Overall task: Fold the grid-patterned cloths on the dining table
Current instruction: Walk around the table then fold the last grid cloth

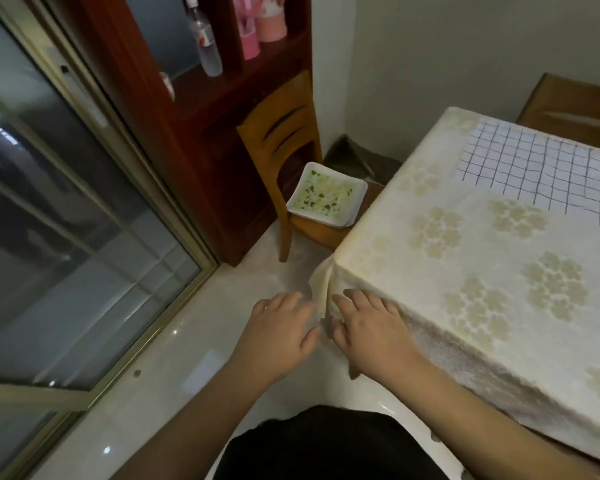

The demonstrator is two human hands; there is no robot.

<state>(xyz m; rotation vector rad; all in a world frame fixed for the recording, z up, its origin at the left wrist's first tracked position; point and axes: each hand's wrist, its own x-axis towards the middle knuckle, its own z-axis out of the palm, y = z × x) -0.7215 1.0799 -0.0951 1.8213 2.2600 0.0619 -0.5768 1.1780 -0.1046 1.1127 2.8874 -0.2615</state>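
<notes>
A white cloth with a dark grid pattern (541, 168) lies flat on the far right part of the dining table (430, 271), which wears a cream tablecloth with pale flower prints. Both hands hover low by the table's near left corner, well away from the grid cloth. My left hand (281, 327) is spread over the floor, palm down, holding nothing. My right hand (368, 327) rests against the hanging corner of the tablecloth with its fingers apart.
A wooden chair (281, 133) stands left of the table with stacked square dishes (326, 194) on its seat. Behind it is a dark red cabinet (174, 109) holding a bottle and pink containers. A sliding glass door (66, 202) fills the left. Another chair back shows at far right.
</notes>
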